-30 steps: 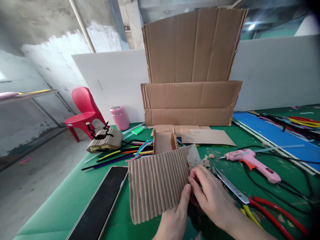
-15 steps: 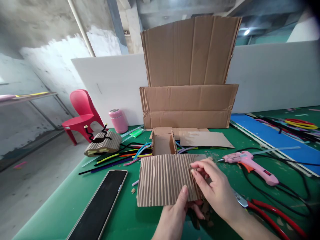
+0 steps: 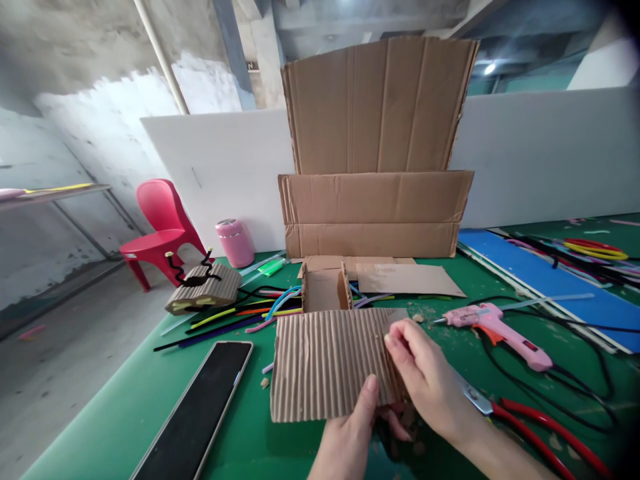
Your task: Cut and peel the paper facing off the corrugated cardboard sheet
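Note:
I hold a ribbed sheet of corrugated cardboard (image 3: pixel 325 363) low over the green table (image 3: pixel 135 413). My left hand (image 3: pixel 353 433) grips its lower right edge, thumb on top. My right hand (image 3: pixel 425 380) pinches the sheet's right edge with curled fingers. A small open cardboard box (image 3: pixel 325 288) stands just behind the sheet.
A black tablet (image 3: pixel 200 407) lies at left, coloured pipe cleaners (image 3: pixel 235 313) and a rolled cardboard piece (image 3: pixel 203 290) behind it. A pink glue gun (image 3: pixel 495 325), its cables and red-handled scissors (image 3: pixel 520 417) lie at right. Large cardboard panels (image 3: pixel 375 153), a pink cup (image 3: pixel 234 242) and a red chair (image 3: pixel 160 227) stand behind.
The corrugated sheet swung from tilted to level with its ribs upright. My right hand moved from its lower right corner up to the right edge.

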The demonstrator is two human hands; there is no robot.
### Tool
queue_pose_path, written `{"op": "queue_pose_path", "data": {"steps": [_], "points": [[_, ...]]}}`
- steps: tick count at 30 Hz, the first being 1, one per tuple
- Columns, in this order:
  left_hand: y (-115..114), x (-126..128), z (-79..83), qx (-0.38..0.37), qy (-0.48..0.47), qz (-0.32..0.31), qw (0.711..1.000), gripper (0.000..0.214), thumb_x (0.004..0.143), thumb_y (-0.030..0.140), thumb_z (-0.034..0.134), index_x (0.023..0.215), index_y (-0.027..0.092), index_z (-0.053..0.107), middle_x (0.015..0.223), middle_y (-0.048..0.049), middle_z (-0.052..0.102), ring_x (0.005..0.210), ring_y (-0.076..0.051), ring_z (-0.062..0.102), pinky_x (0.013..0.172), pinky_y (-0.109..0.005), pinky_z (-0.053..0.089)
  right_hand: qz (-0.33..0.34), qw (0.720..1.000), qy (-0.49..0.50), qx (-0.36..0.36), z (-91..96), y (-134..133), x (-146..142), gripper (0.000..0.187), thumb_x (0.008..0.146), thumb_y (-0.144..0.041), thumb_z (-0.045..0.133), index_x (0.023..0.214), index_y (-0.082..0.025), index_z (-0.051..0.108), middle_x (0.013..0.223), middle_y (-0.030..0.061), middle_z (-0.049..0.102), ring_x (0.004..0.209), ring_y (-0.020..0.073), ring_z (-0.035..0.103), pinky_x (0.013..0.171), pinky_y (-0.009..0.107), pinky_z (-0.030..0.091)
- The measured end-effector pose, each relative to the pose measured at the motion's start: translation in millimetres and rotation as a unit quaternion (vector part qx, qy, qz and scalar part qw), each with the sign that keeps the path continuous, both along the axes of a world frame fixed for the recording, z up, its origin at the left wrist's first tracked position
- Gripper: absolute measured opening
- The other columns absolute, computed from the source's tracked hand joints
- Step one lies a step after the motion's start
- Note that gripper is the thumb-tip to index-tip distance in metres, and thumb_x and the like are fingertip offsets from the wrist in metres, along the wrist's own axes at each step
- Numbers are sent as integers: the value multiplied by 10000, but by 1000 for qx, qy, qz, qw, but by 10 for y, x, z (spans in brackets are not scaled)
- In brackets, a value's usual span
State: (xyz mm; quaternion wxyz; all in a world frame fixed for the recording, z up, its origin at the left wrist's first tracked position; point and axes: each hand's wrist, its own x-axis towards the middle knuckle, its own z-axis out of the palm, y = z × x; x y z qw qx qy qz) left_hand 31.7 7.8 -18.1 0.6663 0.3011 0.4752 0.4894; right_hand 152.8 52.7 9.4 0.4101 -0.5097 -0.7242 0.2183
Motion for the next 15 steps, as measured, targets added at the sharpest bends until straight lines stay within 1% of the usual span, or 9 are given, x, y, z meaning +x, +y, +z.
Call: {"op": "queue_pose_path", "data": {"steps": [1,3,4,5,7,10,13,15], "points": [[15,4,-15,-16,-22,-8,1000,364,692,451,503,601,138,665,472,-36,609,483,-168,538,579,-290,419,-22,999,34,-10,-13,15,19,181,854,-308,324,721,-215,404,660,-14,444,608,131,450,560,251,381],[39,7,-45,-39,-53,-18,998,375,688,458,504,669,122,670,496,-36,620,459,-158,526,516,-280,407,-74,994,82,-5,-38,46,52,150,844,-325,349,781,-215,431,693,-8,463,634,133,465,579,246,397],[45,6,-59,-43,-54,-22,997,376,683,460,510,674,120,669,488,-35,617,443,-152,516,501,-277,404,-91,992,92,7,-48,58,62,136,833,-328,373,833,-213,447,726,0,475,662,138,475,604,251,405],[48,5,-72,-42,-48,-25,998,376,678,466,513,659,122,666,471,-34,609,431,-147,506,501,-277,406,-93,991,92,18,-53,64,64,143,821,-327,399,884,-212,457,763,9,485,689,142,482,625,256,409],[44,3,-90,-34,-16,-31,999,387,680,481,501,618,133,660,439,-32,593,429,-148,502,537,-287,419,-58,995,73,30,-52,61,48,161,804,-314,437,923,-212,471,801,17,494,703,143,488,630,257,412],[22,1,-88,-3,51,-37,998,389,696,484,476,597,154,656,451,-37,595,504,-180,552,594,-300,432,9,999,28,41,-36,35,-1,85,800,-281,451,820,-209,493,777,11,498,684,135,482,620,256,404],[-13,-5,-60,35,120,-51,991,388,705,465,473,499,175,629,496,-56,607,547,-194,566,604,-295,434,13,999,-7,47,-17,20,-38,85,802,-274,447,769,-206,487,751,8,494,681,138,471,622,267,390],[-38,-7,-43,57,163,-27,985,353,686,442,514,461,189,614,526,-60,614,569,-192,559,635,-286,426,10,999,-32,41,-4,17,-51,121,816,-280,418,740,-204,472,729,7,484,674,143,462,610,275,376]]}}
